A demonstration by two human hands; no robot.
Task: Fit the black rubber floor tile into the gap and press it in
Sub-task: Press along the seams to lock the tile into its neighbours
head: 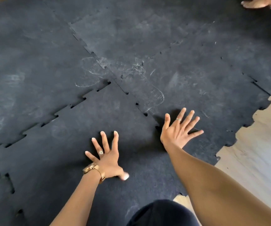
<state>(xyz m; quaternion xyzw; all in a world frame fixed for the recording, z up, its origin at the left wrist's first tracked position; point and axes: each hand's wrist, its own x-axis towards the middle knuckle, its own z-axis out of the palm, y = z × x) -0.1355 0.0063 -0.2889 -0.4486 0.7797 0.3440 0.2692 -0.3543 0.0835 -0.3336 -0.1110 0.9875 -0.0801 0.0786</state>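
The black rubber floor tile [76,144] with jigsaw edges lies flat among the other black tiles, in the lower middle of the head view. Small slits show along its upper-left seam [53,119] and its right seam [136,104]. My left hand [107,159] rests flat on the tile near its near-right part, fingers spread, holding nothing. My right hand [178,131] lies flat with spread fingers at the right seam, across the edge of the neighbouring tile [205,98].
Scuffed black tiles [131,38] cover the floor ahead and to the left. Bare pale wood floor [258,144] shows at the right past the jigsaw border. Another person's hand [257,3] rests on the tiles at the top right. My dark-clad knee [164,212] is at the bottom.
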